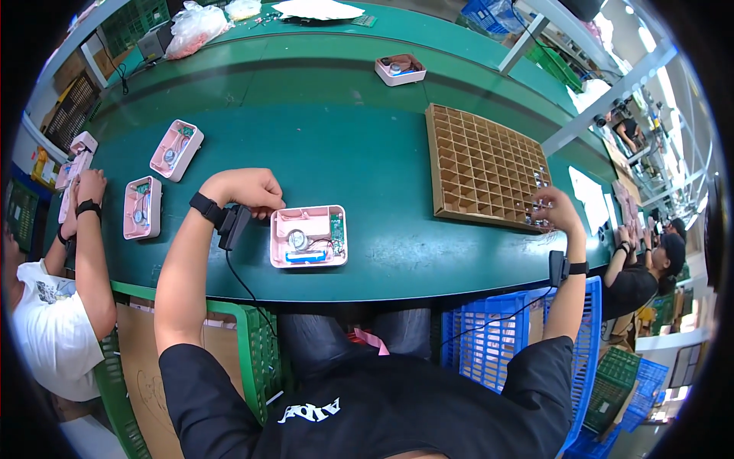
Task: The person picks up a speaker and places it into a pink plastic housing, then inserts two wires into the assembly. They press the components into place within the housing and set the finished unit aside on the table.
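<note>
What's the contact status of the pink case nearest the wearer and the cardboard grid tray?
Apart. The head view shows a wide stretch of green tabletop between the pink case and the grid tray.

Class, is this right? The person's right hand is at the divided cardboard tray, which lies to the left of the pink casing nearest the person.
Not quite: the divided cardboard tray lies to the right of that pink casing, as the head view shows. The person's right hand is indeed at the tray.
</note>
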`<state>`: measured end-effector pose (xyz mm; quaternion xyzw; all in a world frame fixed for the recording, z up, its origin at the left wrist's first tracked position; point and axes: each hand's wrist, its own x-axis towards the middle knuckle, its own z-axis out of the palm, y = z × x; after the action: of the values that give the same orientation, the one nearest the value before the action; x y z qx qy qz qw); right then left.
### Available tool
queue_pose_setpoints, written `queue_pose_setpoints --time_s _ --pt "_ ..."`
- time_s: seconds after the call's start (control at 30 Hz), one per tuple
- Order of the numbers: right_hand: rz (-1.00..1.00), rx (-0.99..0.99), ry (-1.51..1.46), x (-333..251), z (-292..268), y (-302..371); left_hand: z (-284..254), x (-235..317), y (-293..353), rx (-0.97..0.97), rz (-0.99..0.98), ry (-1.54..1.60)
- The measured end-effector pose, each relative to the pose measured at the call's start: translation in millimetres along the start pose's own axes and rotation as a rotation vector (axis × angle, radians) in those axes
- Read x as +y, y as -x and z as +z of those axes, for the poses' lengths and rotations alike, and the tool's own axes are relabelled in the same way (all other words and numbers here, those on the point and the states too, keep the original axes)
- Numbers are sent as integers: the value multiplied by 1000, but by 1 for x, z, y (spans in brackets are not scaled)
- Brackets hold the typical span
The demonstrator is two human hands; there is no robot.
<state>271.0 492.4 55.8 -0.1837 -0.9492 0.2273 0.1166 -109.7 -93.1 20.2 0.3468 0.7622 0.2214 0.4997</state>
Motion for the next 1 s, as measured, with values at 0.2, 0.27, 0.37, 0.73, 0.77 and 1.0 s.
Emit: queue_pose_setpoints --time_s 0.2,0.27,0.37,0.73,0.77,1.0 --pt "-251 -2 391 27 6 14 1 15 -5 28 30 -113" --pt "-139 -11 250 40 4 8 1 12 -4 31 30 -112" --pt "-27 62 25 70 0 2 1 12 -4 40 45 -106" --pt "-94 460 -391 32 -41 -39 16 14 -18 -308 153 104" --pt "-129 465 -372 5 -37 -41 18 16 -19 -332 161 138" --pt "-361 82 -464 -220 58 -41 32 46 -9 -15 357 -251"
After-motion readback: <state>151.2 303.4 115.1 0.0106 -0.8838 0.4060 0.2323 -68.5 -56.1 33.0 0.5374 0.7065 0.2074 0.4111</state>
